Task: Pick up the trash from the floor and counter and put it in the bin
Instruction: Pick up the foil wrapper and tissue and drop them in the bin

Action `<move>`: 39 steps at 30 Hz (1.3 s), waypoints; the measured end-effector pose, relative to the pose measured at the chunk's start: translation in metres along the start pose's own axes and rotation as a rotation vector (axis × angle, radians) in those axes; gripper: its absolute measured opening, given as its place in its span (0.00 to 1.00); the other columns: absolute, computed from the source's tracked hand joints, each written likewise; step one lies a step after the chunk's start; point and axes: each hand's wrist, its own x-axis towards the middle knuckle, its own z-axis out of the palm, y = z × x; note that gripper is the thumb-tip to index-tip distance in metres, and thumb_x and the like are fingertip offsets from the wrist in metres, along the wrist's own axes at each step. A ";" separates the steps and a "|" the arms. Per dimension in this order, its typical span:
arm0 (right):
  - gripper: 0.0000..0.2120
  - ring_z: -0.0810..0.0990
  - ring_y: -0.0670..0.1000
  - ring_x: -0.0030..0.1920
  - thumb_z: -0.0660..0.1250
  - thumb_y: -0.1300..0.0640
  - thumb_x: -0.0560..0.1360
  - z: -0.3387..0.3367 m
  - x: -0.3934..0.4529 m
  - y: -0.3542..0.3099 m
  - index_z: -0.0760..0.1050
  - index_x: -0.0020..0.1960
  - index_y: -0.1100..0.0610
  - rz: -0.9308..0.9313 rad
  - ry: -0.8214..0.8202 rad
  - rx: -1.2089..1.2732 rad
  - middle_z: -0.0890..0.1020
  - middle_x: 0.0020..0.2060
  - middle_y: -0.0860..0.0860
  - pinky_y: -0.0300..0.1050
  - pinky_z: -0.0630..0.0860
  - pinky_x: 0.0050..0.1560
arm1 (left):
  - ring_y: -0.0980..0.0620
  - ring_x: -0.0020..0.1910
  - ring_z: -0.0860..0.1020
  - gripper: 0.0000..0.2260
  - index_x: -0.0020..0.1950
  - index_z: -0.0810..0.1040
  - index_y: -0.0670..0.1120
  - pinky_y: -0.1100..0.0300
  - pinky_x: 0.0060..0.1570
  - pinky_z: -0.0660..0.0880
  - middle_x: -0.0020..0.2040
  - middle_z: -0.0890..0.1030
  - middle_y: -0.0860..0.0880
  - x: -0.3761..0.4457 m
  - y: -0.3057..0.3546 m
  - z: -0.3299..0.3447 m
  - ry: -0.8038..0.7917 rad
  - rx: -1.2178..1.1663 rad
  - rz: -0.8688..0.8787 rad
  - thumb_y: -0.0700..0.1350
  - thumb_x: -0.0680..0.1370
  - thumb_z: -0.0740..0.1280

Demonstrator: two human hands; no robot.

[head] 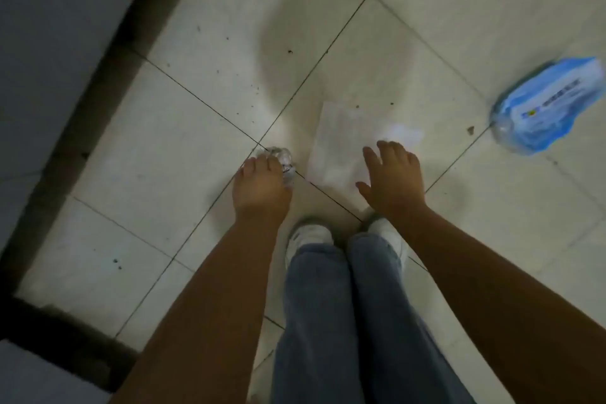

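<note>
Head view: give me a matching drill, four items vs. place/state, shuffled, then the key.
Items:
1. crumpled clear wrapper
2. white paper sheet
3. blue plastic bottle
4. white sneakers

Places/states:
A. lying on its side at the right edge of the floor, away from both hands
B. flat on the tiles, under the open right hand
C. poking out below the jeans, between the forearms
D. under the fingertips of the left hand, near a tile joint

Pairs: 1-D, 2-B, 3-A, 4-C
</note>
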 end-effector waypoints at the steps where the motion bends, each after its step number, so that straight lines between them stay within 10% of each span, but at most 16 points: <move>1: 0.29 0.58 0.59 0.73 0.61 0.50 0.77 0.014 0.010 0.000 0.56 0.73 0.57 -0.032 -0.010 -0.034 0.61 0.73 0.59 0.55 0.58 0.73 | 0.45 0.71 0.66 0.26 0.75 0.58 0.40 0.54 0.69 0.65 0.73 0.66 0.42 0.010 0.001 0.010 0.008 0.003 -0.010 0.51 0.81 0.58; 5: 0.18 0.80 0.61 0.51 0.72 0.62 0.66 0.057 0.034 0.003 0.77 0.55 0.61 -0.155 0.099 -0.050 0.81 0.50 0.62 0.54 0.76 0.54 | 0.44 0.37 0.83 0.28 0.49 0.80 0.38 0.62 0.30 0.79 0.42 0.84 0.40 0.037 0.001 0.038 0.213 0.075 0.072 0.51 0.56 0.82; 10: 0.13 0.80 0.55 0.24 0.77 0.71 0.47 0.051 0.028 0.006 0.77 0.26 0.61 -0.165 0.130 0.007 0.79 0.22 0.55 0.46 0.79 0.35 | 0.41 0.31 0.82 0.26 0.44 0.81 0.35 0.58 0.27 0.79 0.35 0.83 0.38 0.032 -0.003 0.032 0.237 0.057 0.097 0.43 0.52 0.84; 15: 0.08 0.81 0.63 0.41 0.62 0.70 0.71 0.005 -0.006 0.009 0.78 0.48 0.68 -0.074 0.075 0.226 0.82 0.40 0.65 0.51 0.75 0.45 | 0.39 0.61 0.73 0.18 0.65 0.73 0.38 0.49 0.55 0.73 0.60 0.77 0.37 0.007 0.008 -0.015 0.061 -0.072 0.022 0.45 0.78 0.65; 19: 0.18 0.78 0.60 0.56 0.54 0.63 0.79 -0.053 -0.064 0.030 0.69 0.67 0.58 0.099 0.030 0.409 0.79 0.57 0.61 0.48 0.74 0.55 | 0.37 0.59 0.74 0.15 0.61 0.77 0.37 0.48 0.53 0.73 0.56 0.78 0.35 -0.044 0.038 -0.081 0.143 -0.265 0.035 0.39 0.74 0.67; 30: 0.16 0.75 0.60 0.61 0.56 0.70 0.76 -0.237 -0.320 0.177 0.76 0.60 0.66 0.650 0.417 1.076 0.79 0.60 0.63 0.39 0.66 0.58 | 0.40 0.60 0.73 0.17 0.63 0.76 0.43 0.54 0.56 0.72 0.57 0.77 0.37 -0.237 0.233 -0.298 0.094 -0.259 0.408 0.41 0.75 0.67; 39: 0.17 0.75 0.65 0.60 0.56 0.67 0.77 -0.212 -0.431 0.406 0.72 0.64 0.65 1.080 0.592 1.471 0.77 0.61 0.66 0.54 0.71 0.62 | 0.43 0.61 0.75 0.19 0.67 0.74 0.45 0.57 0.59 0.72 0.61 0.76 0.40 -0.346 0.493 -0.280 -0.021 -0.244 0.569 0.42 0.75 0.67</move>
